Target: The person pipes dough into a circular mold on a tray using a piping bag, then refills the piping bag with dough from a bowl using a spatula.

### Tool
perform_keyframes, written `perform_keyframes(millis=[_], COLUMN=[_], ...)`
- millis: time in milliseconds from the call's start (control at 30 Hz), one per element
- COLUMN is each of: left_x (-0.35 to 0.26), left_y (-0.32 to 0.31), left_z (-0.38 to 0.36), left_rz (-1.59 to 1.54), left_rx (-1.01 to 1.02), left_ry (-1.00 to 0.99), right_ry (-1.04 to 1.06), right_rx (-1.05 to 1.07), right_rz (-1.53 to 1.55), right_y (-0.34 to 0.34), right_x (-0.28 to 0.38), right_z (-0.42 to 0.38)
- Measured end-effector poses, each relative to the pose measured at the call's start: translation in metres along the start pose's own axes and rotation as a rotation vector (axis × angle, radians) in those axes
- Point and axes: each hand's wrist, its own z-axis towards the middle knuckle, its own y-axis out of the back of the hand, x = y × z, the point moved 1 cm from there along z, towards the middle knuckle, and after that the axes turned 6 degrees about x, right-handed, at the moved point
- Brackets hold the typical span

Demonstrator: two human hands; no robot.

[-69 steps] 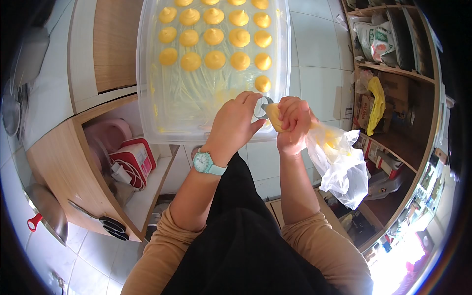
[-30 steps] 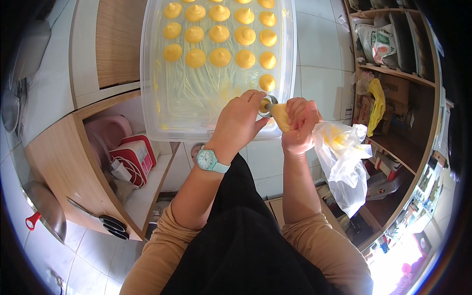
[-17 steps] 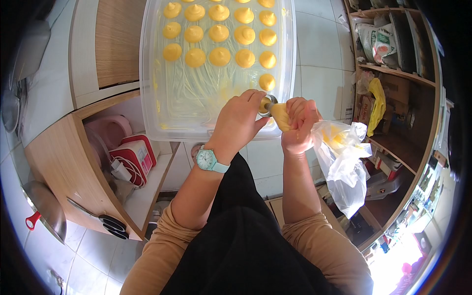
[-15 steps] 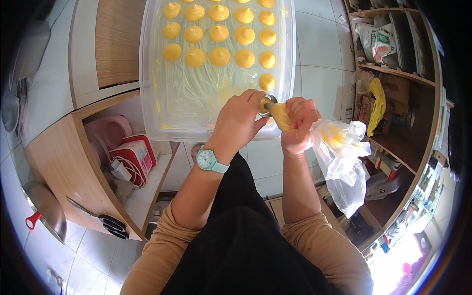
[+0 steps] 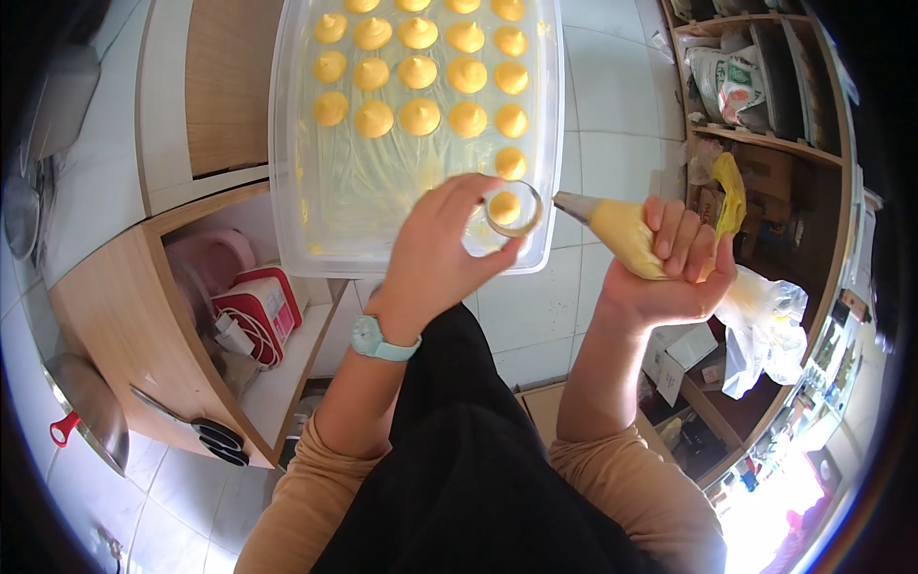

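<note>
A translucent plastic tray (image 5: 349, 210) carries rows of yellow mounds (image 5: 419, 72) across its far part. Beyond its right edge, a filled piping bag (image 5: 626, 234) is gripped in the closed right hand (image 5: 674, 258), tail hanging behind. The left hand (image 5: 445, 244) pinches a metal ring (image 5: 513, 231) between thumb and fingers, encircling a single mound near the tray's near right corner. The bag's metal nozzle (image 5: 577, 206) points toward the ring, apart from it.

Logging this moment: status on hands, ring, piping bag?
Left hand holding metal ring, yellow mound visible through it. Right hand gripping piping bag. Nozzle apart from ring, nothing seen between.
</note>
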Motion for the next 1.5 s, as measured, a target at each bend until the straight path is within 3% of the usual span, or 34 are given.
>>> perform_keyframes(millis=[533,733,1000,1233,1500], left_x=[0.047,0.049,0.048,0.046,0.048], left_y=[0.001,-0.001,0.000,0.003,0.002], left_z=[0.013,0.012,0.011,0.011,0.010], left_rz=[0.167,0.139,0.097,0.074,0.075], left_rx=[-0.016,-0.041,-0.020,0.012,0.010], left_ry=[0.084,0.091,0.156,0.156,0.139], right_ry=[-0.021,-0.039,0.001,-0.027,0.080], right_rx=[0.128,0.412,0.642,0.631,0.672], right_rz=[-0.214,-0.245,-0.494,-0.664,-0.751], right_y=[-0.004,-0.010,-0.017,-0.013,-0.011], right_x=[-0.024,-0.046,-0.100,-0.113,-0.117], right_z=[0.003,0.001,-0.006,-0.011,-0.013])
